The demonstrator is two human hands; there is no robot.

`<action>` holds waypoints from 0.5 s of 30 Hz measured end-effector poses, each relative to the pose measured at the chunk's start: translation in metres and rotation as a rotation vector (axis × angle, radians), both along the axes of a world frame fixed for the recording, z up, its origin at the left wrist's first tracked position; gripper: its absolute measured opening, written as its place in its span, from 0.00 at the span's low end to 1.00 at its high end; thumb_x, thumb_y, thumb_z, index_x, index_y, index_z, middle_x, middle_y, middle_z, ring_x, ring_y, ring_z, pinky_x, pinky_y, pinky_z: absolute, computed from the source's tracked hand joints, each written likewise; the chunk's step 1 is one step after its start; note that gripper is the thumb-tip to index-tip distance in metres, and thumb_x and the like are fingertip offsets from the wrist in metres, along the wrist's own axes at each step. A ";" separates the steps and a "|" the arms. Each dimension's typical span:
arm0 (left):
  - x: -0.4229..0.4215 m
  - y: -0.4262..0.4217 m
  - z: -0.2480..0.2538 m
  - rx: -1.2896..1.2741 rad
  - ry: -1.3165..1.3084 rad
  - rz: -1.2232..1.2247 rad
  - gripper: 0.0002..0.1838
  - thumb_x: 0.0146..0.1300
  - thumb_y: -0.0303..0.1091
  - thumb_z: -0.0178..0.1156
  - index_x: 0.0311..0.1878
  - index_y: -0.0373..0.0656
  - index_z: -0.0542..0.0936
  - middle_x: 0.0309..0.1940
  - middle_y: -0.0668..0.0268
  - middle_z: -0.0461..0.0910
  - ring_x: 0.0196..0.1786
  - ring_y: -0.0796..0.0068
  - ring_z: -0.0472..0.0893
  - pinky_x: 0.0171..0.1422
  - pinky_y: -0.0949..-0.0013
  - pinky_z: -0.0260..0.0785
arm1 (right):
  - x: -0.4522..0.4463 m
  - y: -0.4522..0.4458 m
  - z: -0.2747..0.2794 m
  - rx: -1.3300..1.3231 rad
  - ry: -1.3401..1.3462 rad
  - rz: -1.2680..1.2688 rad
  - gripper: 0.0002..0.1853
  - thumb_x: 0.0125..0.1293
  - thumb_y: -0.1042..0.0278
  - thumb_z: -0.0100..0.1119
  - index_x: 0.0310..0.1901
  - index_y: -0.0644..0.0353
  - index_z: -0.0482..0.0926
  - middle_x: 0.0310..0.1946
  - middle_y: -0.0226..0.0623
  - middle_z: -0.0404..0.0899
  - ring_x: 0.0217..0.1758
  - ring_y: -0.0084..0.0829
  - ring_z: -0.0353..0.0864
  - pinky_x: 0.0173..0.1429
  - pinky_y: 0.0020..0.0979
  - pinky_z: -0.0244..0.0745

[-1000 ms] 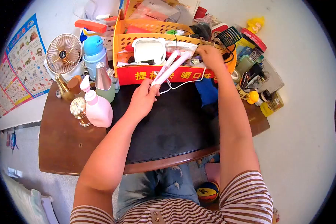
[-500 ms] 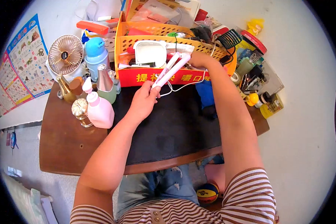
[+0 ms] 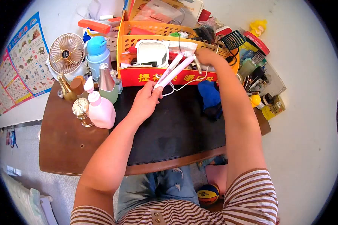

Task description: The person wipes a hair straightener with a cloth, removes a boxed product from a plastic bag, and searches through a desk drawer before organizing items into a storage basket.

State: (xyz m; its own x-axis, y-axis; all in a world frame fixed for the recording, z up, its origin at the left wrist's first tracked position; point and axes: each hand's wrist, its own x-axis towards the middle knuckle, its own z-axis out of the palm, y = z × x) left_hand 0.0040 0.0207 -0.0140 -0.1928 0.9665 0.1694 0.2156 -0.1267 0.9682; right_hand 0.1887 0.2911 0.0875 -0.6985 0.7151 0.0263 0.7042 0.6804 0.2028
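Note:
My left hand (image 3: 146, 101) is closed round the lower end of a pink hair straightener (image 3: 173, 73), whose two arms spread slightly toward the organizer. A white cord loops from it to the right. My right hand (image 3: 206, 58) reaches into the front compartment of the yellow organizer (image 3: 139, 38); its fingers point down among small items, and what they touch is hidden. Just left of those fingers a small slim item (image 3: 198, 63) leans in the compartment. A white-framed mirror (image 3: 153, 53) stands further left, and a blue cloth (image 3: 209, 93) hangs below the red front strip.
On the left of the desk (image 3: 64, 142) stand a fan (image 3: 66, 53), a blue bottle (image 3: 97, 56), a pink pump bottle (image 3: 101, 111) and a gold-lidded jar (image 3: 82, 108). A black comb (image 3: 233, 39) and cosmetics (image 3: 257, 73) crowd the right side.
My right hand first dipped deeper into the compartment, then rose slightly, and a slim item now shows beside its fingers. My left hand keeps its hold on the straightener, nearly still.

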 end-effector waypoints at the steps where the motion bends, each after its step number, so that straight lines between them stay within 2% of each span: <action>1: 0.000 -0.001 0.000 -0.001 -0.003 -0.003 0.13 0.77 0.40 0.50 0.47 0.39 0.73 0.32 0.67 0.77 0.34 0.77 0.76 0.42 0.70 0.71 | 0.005 -0.004 0.007 -0.001 0.000 0.000 0.18 0.70 0.61 0.49 0.48 0.63 0.84 0.45 0.52 0.85 0.49 0.49 0.85 0.55 0.45 0.78; 3: 0.000 0.000 0.000 -0.003 0.011 0.001 0.13 0.77 0.40 0.50 0.47 0.39 0.73 0.32 0.66 0.77 0.34 0.77 0.76 0.42 0.69 0.71 | 0.016 -0.007 0.024 -0.108 0.185 -0.075 0.14 0.67 0.64 0.54 0.44 0.62 0.85 0.41 0.48 0.86 0.47 0.45 0.86 0.53 0.45 0.79; 5: 0.000 0.000 0.001 0.002 0.023 -0.004 0.13 0.77 0.40 0.50 0.47 0.39 0.73 0.32 0.66 0.77 0.34 0.76 0.76 0.42 0.69 0.71 | 0.025 -0.011 0.030 -0.015 -0.049 -0.031 0.12 0.62 0.64 0.60 0.41 0.62 0.84 0.38 0.45 0.86 0.44 0.44 0.85 0.49 0.45 0.79; 7: 0.000 -0.001 0.002 -0.012 0.038 0.010 0.13 0.77 0.40 0.50 0.47 0.40 0.74 0.32 0.66 0.77 0.34 0.76 0.77 0.42 0.69 0.71 | 0.035 -0.018 0.020 0.197 -0.074 0.049 0.10 0.60 0.64 0.62 0.38 0.61 0.84 0.36 0.46 0.85 0.42 0.47 0.84 0.46 0.46 0.79; 8: 0.000 0.000 0.003 -0.007 0.038 0.010 0.13 0.77 0.40 0.50 0.47 0.40 0.74 0.32 0.66 0.77 0.34 0.76 0.77 0.42 0.69 0.71 | 0.036 -0.022 0.013 0.238 0.042 -0.029 0.10 0.59 0.63 0.63 0.37 0.59 0.83 0.35 0.46 0.84 0.42 0.50 0.83 0.46 0.47 0.78; 9: -0.001 0.000 0.003 0.000 0.030 0.006 0.13 0.77 0.41 0.50 0.47 0.39 0.74 0.32 0.66 0.77 0.34 0.76 0.77 0.42 0.70 0.71 | 0.033 -0.023 0.009 0.240 0.041 -0.027 0.10 0.59 0.63 0.63 0.37 0.59 0.83 0.35 0.46 0.84 0.42 0.50 0.83 0.46 0.47 0.78; 11: 0.001 -0.001 -0.001 -0.004 0.023 -0.003 0.13 0.77 0.41 0.50 0.47 0.39 0.74 0.32 0.66 0.77 0.34 0.77 0.77 0.42 0.70 0.71 | 0.030 -0.028 -0.001 0.266 0.227 -0.127 0.10 0.60 0.62 0.62 0.39 0.57 0.82 0.36 0.46 0.84 0.42 0.50 0.83 0.47 0.48 0.77; 12: 0.000 -0.001 -0.002 -0.013 0.018 -0.003 0.13 0.77 0.41 0.50 0.47 0.39 0.73 0.32 0.66 0.77 0.34 0.77 0.76 0.42 0.70 0.71 | 0.029 -0.043 0.006 0.206 0.195 -0.160 0.11 0.62 0.65 0.58 0.42 0.59 0.85 0.41 0.48 0.86 0.45 0.49 0.86 0.50 0.48 0.80; 15: -0.001 -0.001 0.001 -0.012 0.016 0.000 0.13 0.77 0.41 0.50 0.47 0.39 0.73 0.32 0.67 0.77 0.33 0.77 0.76 0.42 0.70 0.71 | 0.017 -0.048 0.007 0.163 0.275 -0.041 0.12 0.65 0.63 0.56 0.42 0.60 0.85 0.41 0.50 0.85 0.44 0.51 0.85 0.49 0.49 0.80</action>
